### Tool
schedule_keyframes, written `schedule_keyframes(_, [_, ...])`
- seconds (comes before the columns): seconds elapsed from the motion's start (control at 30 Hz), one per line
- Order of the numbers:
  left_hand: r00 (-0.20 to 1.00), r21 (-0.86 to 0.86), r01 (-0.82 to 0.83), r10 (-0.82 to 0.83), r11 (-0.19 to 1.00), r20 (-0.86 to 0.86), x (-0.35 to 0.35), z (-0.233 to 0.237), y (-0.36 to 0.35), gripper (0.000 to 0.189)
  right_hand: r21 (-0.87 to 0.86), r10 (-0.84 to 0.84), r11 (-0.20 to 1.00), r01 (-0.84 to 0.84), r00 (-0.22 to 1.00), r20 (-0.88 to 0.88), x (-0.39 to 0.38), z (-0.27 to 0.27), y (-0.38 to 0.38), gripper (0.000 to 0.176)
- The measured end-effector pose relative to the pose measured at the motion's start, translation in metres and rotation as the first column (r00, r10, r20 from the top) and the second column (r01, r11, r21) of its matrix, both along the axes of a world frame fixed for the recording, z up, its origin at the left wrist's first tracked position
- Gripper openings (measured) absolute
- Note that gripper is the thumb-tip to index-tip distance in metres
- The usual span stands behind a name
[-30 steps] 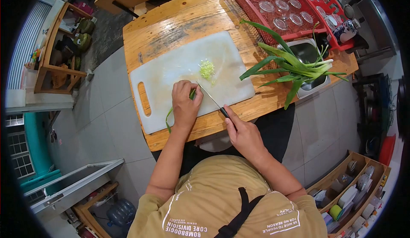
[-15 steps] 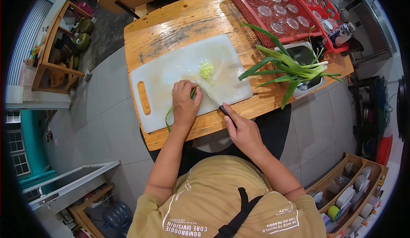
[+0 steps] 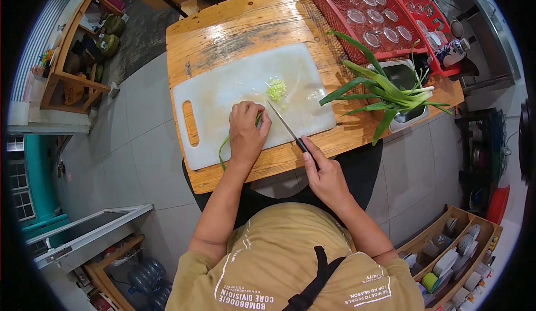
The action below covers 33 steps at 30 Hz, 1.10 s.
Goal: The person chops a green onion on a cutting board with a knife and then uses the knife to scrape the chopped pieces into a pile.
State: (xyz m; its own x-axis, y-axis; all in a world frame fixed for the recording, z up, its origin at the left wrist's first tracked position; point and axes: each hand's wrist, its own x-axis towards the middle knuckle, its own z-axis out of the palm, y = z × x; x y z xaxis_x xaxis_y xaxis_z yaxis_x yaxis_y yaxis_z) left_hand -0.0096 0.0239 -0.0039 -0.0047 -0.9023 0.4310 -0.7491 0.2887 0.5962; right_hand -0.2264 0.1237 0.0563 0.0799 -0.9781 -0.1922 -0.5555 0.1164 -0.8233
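1. The left hand (image 3: 247, 133) is closed down on a green onion stalk (image 3: 224, 148), pinning it to the cutting board (image 3: 223, 85). The leaf trails left of the palm.
2. The right hand (image 3: 326, 177) is clamped on a knife (image 3: 283, 123), its blade just beside the left fingertips.
3. Chopped bits (image 3: 276, 90) lie just beyond the blade tip.

Two hands up: left hand (image 3: 248, 135), right hand (image 3: 328, 178).
One knife (image 3: 285, 124), one board (image 3: 223, 87), one stalk (image 3: 224, 150), one chopped heap (image 3: 276, 89), one bunch of green onions (image 3: 385, 87), two red crates (image 3: 329, 15) (image 3: 424, 9).
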Motion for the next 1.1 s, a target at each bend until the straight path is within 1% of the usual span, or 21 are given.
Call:
schedule_keyframes(0.07, [1.000,-0.002,0.002,-0.002,1.000,0.003,0.000,0.000,0.000,0.015,-0.053,0.009,0.999,-0.009,1.000,-0.003,0.001,-0.003,0.000,0.047])
schedule_keyframes(0.1, [1.000,-0.002,0.000,0.000,1.000,0.004,0.000,0.000,0.000,0.015,-0.053,0.009,0.999,-0.009,1.000,-0.003,0.001,-0.005,0.001,0.047])
schedule_keyframes(0.17, [1.000,-0.002,-0.003,0.003,1.000,0.006,0.000,0.001,0.000,0.014,-0.185,0.022,0.982,-0.039,0.995,-0.094,0.002,-0.009,0.001,0.047])
schedule_keyframes(0.2, [1.000,-0.004,-0.002,0.002,1.000,0.003,0.000,0.001,0.001,0.015,-0.185,0.022,0.982,-0.040,0.995,-0.094,0.003,-0.010,0.001,0.047])
schedule_keyframes(0.27, [1.000,-0.006,0.001,-0.001,1.000,0.001,0.000,0.001,0.001,0.015,-0.318,0.012,0.946,-0.061,0.988,-0.154,0.004,-0.013,0.001,0.048])
schedule_keyframes(0.47, [1.000,0.010,0.000,0.000,1.000,0.013,0.000,0.003,0.002,0.020,-0.365,0.009,0.926,-0.097,0.972,-0.235,0.004,-0.018,0.001,0.049])
schedule_keyframes(0.57, [1.000,-0.002,0.006,-0.006,1.000,-0.025,0.000,0.003,0.003,0.021,-0.376,0.002,0.921,-0.104,0.965,-0.263,0.003,-0.017,0.000,0.049])
schedule_keyframes(0.63, [0.998,0.017,0.059,-0.059,0.998,-0.029,0.004,0.002,0.004,0.031,-0.380,-0.003,0.918,-0.109,0.960,-0.281,0.003,-0.018,0.001,0.049])
schedule_keyframes(0.67, [0.998,0.016,0.059,-0.059,0.998,-0.028,0.004,0.002,0.005,0.031,-0.385,-0.006,0.915,-0.115,0.954,-0.300,0.003,-0.019,0.000,0.050])
schedule_keyframes(0.73, [0.991,-0.003,0.131,-0.131,0.991,-0.005,0.005,0.004,0.006,0.039,-0.395,-0.007,0.909,-0.129,0.946,-0.324,0.003,-0.021,0.001,0.050])
schedule_keyframes(0.77, [0.991,-0.002,0.131,-0.131,0.991,-0.004,0.005,0.005,0.006,0.039,-0.404,-0.008,0.904,-0.143,0.937,-0.350,0.003,-0.022,0.001,0.050])
schedule_keyframes(0.83, [0.986,-0.005,0.155,-0.154,0.988,0.063,0.003,0.007,0.007,0.035,-0.398,-0.005,0.905,-0.152,0.930,-0.367,0.003,-0.021,0.002,0.050])
schedule_keyframes(0.97, [0.988,0.000,0.131,-0.130,0.991,0.082,0.001,0.006,0.007,0.033,-0.394,-0.003,0.904,-0.167,0.918,-0.396,0.002,-0.019,0.004,0.052])
schedule_keyframes(1.03, [0.990,0.028,0.105,-0.107,0.994,0.087,0.001,0.005,0.006,0.040,-0.386,0.001,0.907,-0.171,0.915,-0.402,0.000,-0.018,0.007,0.052])
schedule_keyframes(1.1, [0.990,0.028,0.102,-0.104,0.994,0.093,0.001,0.004,0.006,0.040,-0.377,0.005,0.910,-0.175,0.912,-0.410,-0.004,-0.018,0.009,0.053])
